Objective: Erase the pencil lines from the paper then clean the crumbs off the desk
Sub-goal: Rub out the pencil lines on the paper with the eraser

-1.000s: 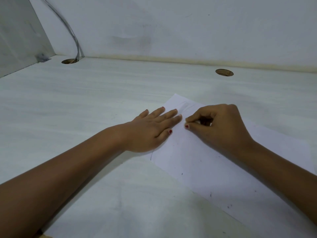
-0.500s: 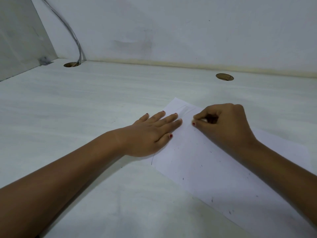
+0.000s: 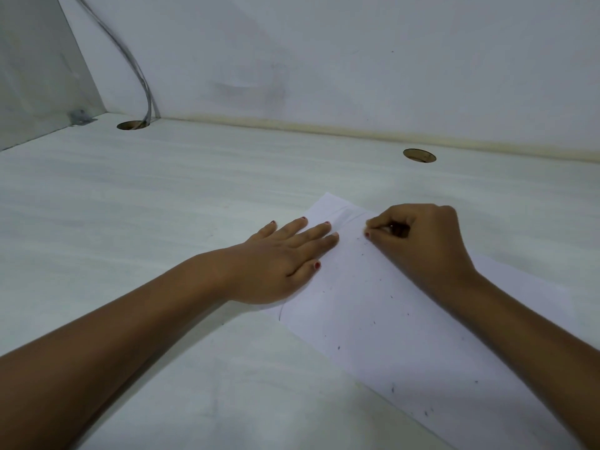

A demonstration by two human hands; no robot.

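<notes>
The thin white rectangular sheet of paper [image 3: 406, 319] is lying flat and askew on the right of the pale, matt wood-grain desk [image 3: 162, 206], showing faint grey pencil lines [image 3: 349, 216] near its far corner and small dark crumbs [image 3: 338, 347] speckling its smooth surface. You are pressing your left hand [image 3: 282, 258] flat on its left edge, fingers [image 3: 311, 233] straight and close together, while your right hand [image 3: 418, 241] is pinching a small, mostly hidden object [image 3: 390, 227] between thumb and forefinger at the far end. Two round cable holes [image 3: 419, 155] are showing farther back, a grey cable [image 3: 130, 56] dropping into the left one.
</notes>
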